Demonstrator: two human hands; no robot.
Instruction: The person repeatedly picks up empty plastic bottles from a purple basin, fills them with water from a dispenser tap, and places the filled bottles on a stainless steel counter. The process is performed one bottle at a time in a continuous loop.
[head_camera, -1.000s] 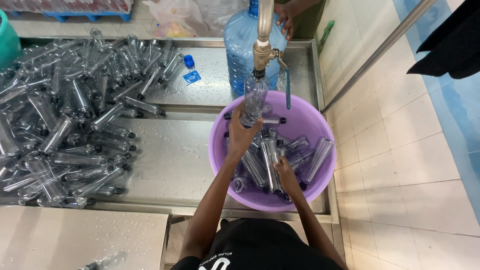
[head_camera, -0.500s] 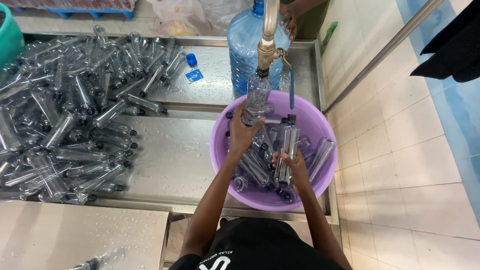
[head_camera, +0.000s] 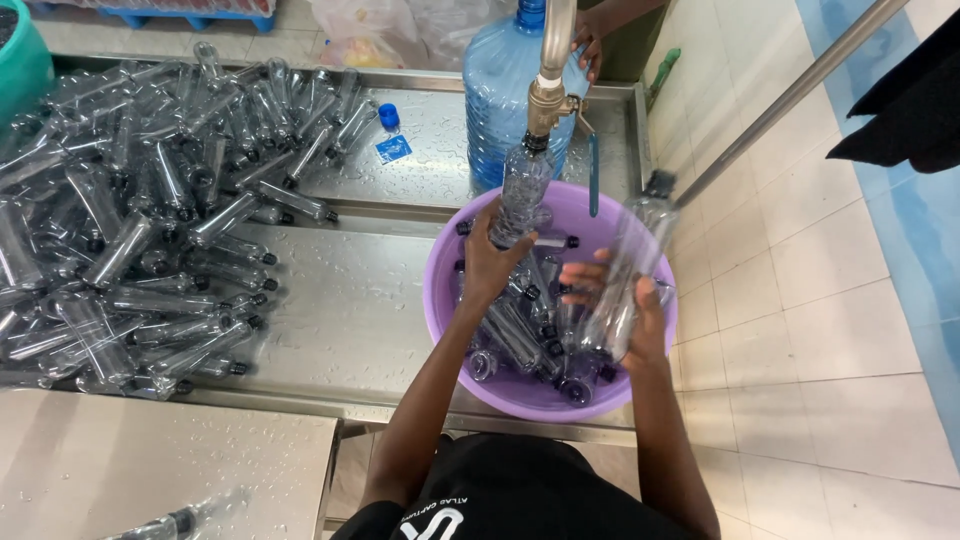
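My left hand (head_camera: 492, 262) grips a clear plastic bottle (head_camera: 522, 195) and holds it upright with its mouth under the brass tap (head_camera: 548, 102). My right hand (head_camera: 622, 308) holds a second clear bottle with a black cap (head_camera: 632, 262), raised and tilted over the right side of the purple basin (head_camera: 440, 300). Several more capped clear bottles lie in the basin below both hands.
A large heap of empty clear bottles (head_camera: 130, 210) covers the steel counter (head_camera: 350, 320) on the left. A big blue water jug (head_camera: 500, 90) stands behind the tap, with another person's hand (head_camera: 588, 38) on it. A blue cap (head_camera: 389, 116) lies nearby. Tiled floor lies to the right.
My right hand has lifted a capped bottle out of the basin, up and toward the right. My left hand keeps its bottle under the tap.
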